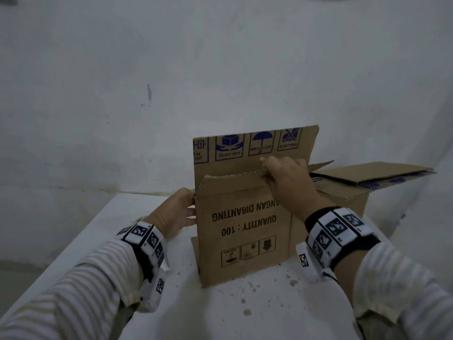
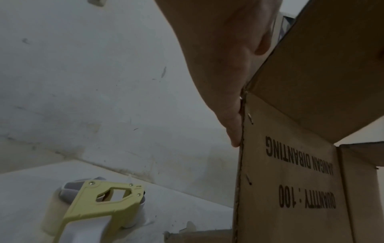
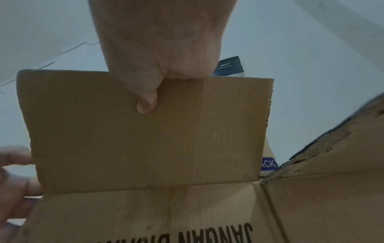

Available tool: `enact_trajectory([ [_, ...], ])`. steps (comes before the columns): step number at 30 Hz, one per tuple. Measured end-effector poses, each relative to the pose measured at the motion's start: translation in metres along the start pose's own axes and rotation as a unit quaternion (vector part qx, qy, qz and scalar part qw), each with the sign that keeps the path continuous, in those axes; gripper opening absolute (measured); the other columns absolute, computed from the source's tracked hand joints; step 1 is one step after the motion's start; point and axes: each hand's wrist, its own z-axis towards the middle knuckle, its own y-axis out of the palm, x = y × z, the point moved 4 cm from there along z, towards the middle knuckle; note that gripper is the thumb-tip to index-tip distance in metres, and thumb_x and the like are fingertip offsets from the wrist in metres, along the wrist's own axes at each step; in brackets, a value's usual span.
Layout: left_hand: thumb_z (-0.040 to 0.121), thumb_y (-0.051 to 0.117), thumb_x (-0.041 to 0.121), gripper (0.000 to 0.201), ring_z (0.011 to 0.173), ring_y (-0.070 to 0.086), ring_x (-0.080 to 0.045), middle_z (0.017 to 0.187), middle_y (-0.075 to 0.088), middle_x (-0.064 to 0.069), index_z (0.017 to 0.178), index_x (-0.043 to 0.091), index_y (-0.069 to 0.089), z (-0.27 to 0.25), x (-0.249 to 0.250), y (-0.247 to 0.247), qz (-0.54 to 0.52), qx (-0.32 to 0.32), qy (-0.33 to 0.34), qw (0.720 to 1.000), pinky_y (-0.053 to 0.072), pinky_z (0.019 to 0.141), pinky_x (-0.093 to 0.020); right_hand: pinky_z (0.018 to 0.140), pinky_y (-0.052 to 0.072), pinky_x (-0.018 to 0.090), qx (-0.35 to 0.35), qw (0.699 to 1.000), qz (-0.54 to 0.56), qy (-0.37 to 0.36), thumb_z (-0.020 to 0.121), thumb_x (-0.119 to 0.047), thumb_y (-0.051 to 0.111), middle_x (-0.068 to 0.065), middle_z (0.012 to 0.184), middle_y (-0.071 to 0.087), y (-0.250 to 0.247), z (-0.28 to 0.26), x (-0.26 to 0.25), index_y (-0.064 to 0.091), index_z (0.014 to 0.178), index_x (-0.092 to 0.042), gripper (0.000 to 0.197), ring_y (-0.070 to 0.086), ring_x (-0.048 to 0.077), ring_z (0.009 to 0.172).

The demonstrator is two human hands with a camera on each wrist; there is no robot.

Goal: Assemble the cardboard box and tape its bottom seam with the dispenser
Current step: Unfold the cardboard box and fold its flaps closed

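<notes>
We see the cardboard box (image 1: 245,231) standing on the white table (image 1: 220,310) in front of the person, printed upside down — "QUANTITY : 100" reads inverted on the near panel. Its near top flap (image 3: 145,131) stands up, and a taller far flap (image 1: 255,143) with blue handling symbols rises behind it.

The right hand (image 1: 286,177) grips the top edge of the near flap: in the right wrist view the thumb (image 3: 146,102) is pressed on the flap's near face while the fingers curl over the edge behind it. The left hand (image 1: 176,212) is at the box's left vertical edge, its fingers fairly straight and laid along the corner; in the left wrist view the fingers (image 2: 232,128) touch the stapled seam edge, and we cannot tell whether any wrap round behind it.

The tape dispenser (image 2: 99,207), pale yellow-green with a white handle, lies on the table to the left of the box, well apart from both hands — it shows only in the left wrist view.

A second cardboard box (image 1: 362,187), flaps open, sits on the table to the right, just behind the first. Both wrists wear bands with black-and-white markers over striped sleeves (image 1: 73,285).
</notes>
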Motion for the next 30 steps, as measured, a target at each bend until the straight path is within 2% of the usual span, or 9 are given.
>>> enact_trajectory([
  [4,0.094,0.047,0.046,0.036,0.096,0.063,-0.026,0.11,0.065,-0.006,0.112,0.019,0.062,0.006,0.005,-0.006,0.013,0.051,-0.002,0.999,0.051,0.087,-0.038,0.058,0.034,0.029,-0.074,0.996,-0.034,-0.026,0.072,-0.005,0.07,0.002,0.057,0.06,0.009,-0.013,-0.005,0.062,0.079,-0.018,0.016,0.057,0.026,0.057],
  [10,0.096,0.05,0.033,0.026,0.095,0.064,-0.036,0.108,0.065,-0.023,0.087,0.01,0.059,0.018,0.016,-0.009,0.108,0.163,0.026,0.98,0.055,0.086,-0.045,0.064,0.054,0.031,-0.197,0.976,-0.036,-0.089,0.066,-0.014,0.075,-0.002,0.115,0.071,0.033,-0.05,-0.014,0.066,0.116,-0.027,0.052,0.065,0.021,0.077],
  [13,0.097,0.048,0.032,0.034,0.096,0.064,-0.044,0.103,0.065,-0.032,0.077,0.006,0.056,0.024,0.014,-0.011,0.194,0.198,0.042,0.96,0.054,0.085,-0.055,0.099,0.043,0.039,-0.384,0.919,-0.041,-0.086,0.083,-0.034,0.063,0.003,0.156,0.026,0.054,-0.063,-0.015,0.029,0.146,-0.03,0.072,0.044,0.028,0.123],
  [15,0.097,0.046,0.032,0.036,0.091,0.064,-0.041,0.096,0.064,-0.032,0.079,0.003,0.056,0.026,0.011,-0.011,0.247,0.214,0.053,0.944,0.055,0.085,-0.05,0.11,0.032,0.042,-0.474,0.878,-0.016,-0.062,0.086,-0.041,0.06,0.001,0.161,0.003,0.066,-0.065,-0.016,0.017,0.15,-0.03,0.078,0.023,0.03,0.138],
  [21,0.099,0.042,0.032,0.04,0.075,0.057,-0.03,0.065,0.05,-0.009,0.065,0.011,0.044,0.026,0.004,-0.009,0.316,0.227,0.062,0.919,0.039,0.061,-0.031,0.115,0.028,0.043,-0.352,0.93,0.069,0.074,0.085,-0.024,0.066,0.0,0.16,-0.003,0.093,-0.031,-0.018,0.008,0.151,-0.027,0.087,0.003,0.029,0.148],
  [23,0.098,0.045,0.032,0.027,0.09,0.059,-0.032,0.081,0.059,-0.009,0.091,0.008,0.056,0.023,0.002,-0.008,0.306,0.245,0.073,0.917,0.038,0.063,-0.028,0.115,0.029,0.045,-0.352,0.929,0.049,0.101,0.085,-0.025,0.067,0.004,0.159,0.008,0.105,-0.027,-0.021,0.012,0.151,-0.022,0.086,0.005,0.031,0.147],
  [25,0.096,0.05,0.028,0.05,0.116,0.053,-0.032,0.117,0.056,-0.013,0.14,0.011,0.034,0.017,-0.001,-0.005,0.277,0.264,0.08,0.92,0.042,0.084,-0.032,0.113,0.033,0.045,-0.333,0.936,0.022,0.112,0.086,-0.023,0.065,0.008,0.154,0.023,0.114,-0.027,-0.026,0.02,0.148,-0.018,0.077,0.013,0.033,0.145],
  [27,0.093,0.052,0.017,0.066,0.132,0.037,-0.029,0.147,0.03,-0.013,0.149,0.019,0.017,0.011,0.002,0.001,0.354,0.289,0.159,0.875,0.037,0.104,-0.037,0.111,0.036,0.042,-0.307,0.944,0.004,0.117,0.087,-0.02,0.063,0.01,0.149,0.029,0.117,-0.028,-0.029,0.023,0.147,-0.016,0.072,0.016,0.035,0.143],
  [30,0.084,0.055,0.008,0.068,0.144,0.023,-0.039,0.156,0.024,-0.015,0.146,0.016,0.031,0.011,0.005,0.028,0.607,0.248,0.306,0.69,0.019,0.118,-0.052,0.111,0.036,0.04,-0.293,0.948,0.007,0.121,0.084,-0.024,0.067,0.01,0.147,0.032,0.119,-0.031,-0.029,0.026,0.146,-0.014,0.075,0.018,0.035,0.142],
])
